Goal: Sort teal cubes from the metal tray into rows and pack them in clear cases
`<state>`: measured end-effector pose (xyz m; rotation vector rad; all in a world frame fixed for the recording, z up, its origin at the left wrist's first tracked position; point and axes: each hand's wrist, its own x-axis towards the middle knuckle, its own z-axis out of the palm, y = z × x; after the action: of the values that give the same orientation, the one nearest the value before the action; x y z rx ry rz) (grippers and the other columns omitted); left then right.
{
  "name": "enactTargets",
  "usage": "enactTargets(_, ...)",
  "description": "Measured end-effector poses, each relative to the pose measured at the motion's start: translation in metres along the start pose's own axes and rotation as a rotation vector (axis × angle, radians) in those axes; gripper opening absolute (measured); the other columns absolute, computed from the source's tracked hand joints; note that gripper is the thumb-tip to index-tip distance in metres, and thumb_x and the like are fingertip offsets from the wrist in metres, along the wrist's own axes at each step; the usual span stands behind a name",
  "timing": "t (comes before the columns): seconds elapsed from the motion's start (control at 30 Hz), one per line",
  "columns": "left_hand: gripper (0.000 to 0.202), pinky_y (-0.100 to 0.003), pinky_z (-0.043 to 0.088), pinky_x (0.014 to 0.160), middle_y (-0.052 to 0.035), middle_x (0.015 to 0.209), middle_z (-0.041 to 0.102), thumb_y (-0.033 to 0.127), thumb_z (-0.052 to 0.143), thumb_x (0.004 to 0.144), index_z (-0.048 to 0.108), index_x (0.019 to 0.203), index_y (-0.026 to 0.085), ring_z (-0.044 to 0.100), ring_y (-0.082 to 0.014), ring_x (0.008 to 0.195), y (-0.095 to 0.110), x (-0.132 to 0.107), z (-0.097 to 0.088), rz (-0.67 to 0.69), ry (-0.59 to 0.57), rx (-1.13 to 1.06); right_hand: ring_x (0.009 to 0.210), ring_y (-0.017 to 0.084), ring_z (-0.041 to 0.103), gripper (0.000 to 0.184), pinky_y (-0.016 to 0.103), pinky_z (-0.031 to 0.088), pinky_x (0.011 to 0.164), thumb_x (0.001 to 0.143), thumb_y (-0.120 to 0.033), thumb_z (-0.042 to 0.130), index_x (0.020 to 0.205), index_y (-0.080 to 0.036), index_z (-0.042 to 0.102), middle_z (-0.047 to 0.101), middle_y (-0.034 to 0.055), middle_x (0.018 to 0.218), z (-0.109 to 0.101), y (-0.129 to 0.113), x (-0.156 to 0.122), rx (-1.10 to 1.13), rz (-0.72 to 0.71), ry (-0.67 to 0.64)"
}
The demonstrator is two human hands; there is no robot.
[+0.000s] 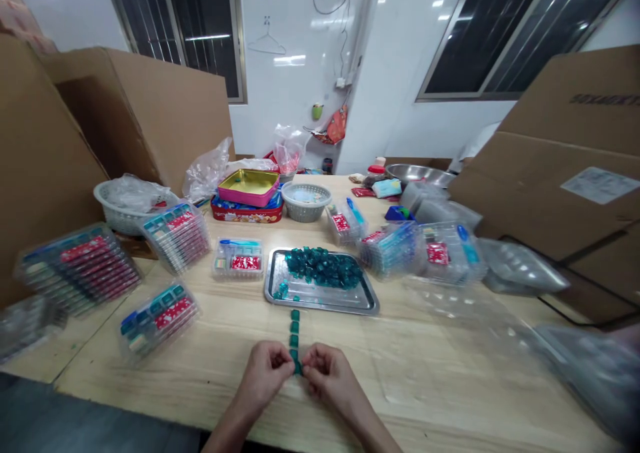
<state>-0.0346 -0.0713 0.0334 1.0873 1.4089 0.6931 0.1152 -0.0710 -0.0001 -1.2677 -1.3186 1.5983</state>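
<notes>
Teal translucent cubes [295, 333] lie in a straight, close-set row on the wooden table [210, 386], just below the steel tray [323, 304] and its heap of cubes [324, 268]. The left hand [264, 374] and right hand [330, 376], nearly closed, pinch the row's near end from either side, apparently keeping it aligned.

White wall [293, 100], 2 dark windows [203, 36]
</notes>
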Motion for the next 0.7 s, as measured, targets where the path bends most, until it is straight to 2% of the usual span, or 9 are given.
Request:
enactTargets(0.07,0.017,-0.01,0.03,0.054,0.0014,0.056,0.057,0.022,0.054,0.06,0.062,0.063,0.008,0.043,0.0017,0.053,-0.005,-0.002,0.002,0.037,0.048,0.171,0.042,0.01,0.044,0.006,0.02,0.031,0.042,0.06,-0.018,0.047,0.066,-0.016,0.048,0.047,-0.0037,0.048,0.004,0.005,-0.004,-0.181,-0.053,0.044)
enactTargets(0.13,0.019,-0.01,0.031,0.058,0.0006,0.061,0.06,0.021,0.049,0.062,0.064,0.064,0.01,0.045,0.001,0.057,-0.009,-0.005,0.004,0.067,0.097,0.28,0.048,0.011,0.046,0.007,0.021,0.032,0.047,0.061,-0.014,0.044,0.063,-0.015,0.051,0.05,-0.0014,0.051,0.008,0.008,-0.006,-0.371,-0.135,0.099)
enactTargets(0.23,0.02,-0.01,0.032,0.061,0.0005,0.066,0.06,0.021,0.045,0.065,0.062,0.067,0.012,0.046,0.0004,0.061,-0.011,-0.005,0.006,0.099,0.133,0.313,0.054,0.013,0.049,0.011,0.021,0.033,0.052,0.064,-0.012,0.043,0.065,-0.015,0.053,0.054,0.0005,0.057,0.01,0.008,-0.005,-0.539,-0.188,0.16)
enactTargets(0.37,0.018,-0.01,0.032,0.058,0.0009,0.066,0.058,0.021,0.043,0.066,0.059,0.07,0.013,0.045,0.0008,0.059,-0.013,-0.001,0.007,0.131,0.111,0.235,0.058,0.014,0.052,0.011,0.022,0.035,0.056,0.067,-0.012,0.042,0.069,-0.016,0.052,0.056,0.0007,0.06,0.01,0.006,0.0,-0.569,-0.212,0.166)
enactTargets(0.5,0.018,-0.01,0.03,0.051,0.003,0.057,0.053,0.022,0.042,0.067,0.057,0.072,0.012,0.043,0.0007,0.049,-0.016,0.007,0.007,0.054,0.061,0.137,0.059,0.014,0.052,0.011,0.021,0.035,0.057,0.069,-0.011,0.041,0.072,-0.017,0.051,0.056,0.0008,0.062,0.011,0.007,0.004,-0.563,-0.222,0.145)
enactTargets(0.7,0.016,-0.01,0.025,0.057,0.0014,0.06,0.053,0.017,0.043,0.068,0.058,0.065,0.011,0.04,0.0013,0.057,-0.017,0.008,0.008,0.123,0.121,0.239,0.06,0.014,0.052,0.014,0.021,0.033,0.057,0.065,-0.008,0.041,0.069,-0.017,0.051,0.056,0.0009,0.061,0.011,0.003,0.004,-0.661,-0.207,0.132)
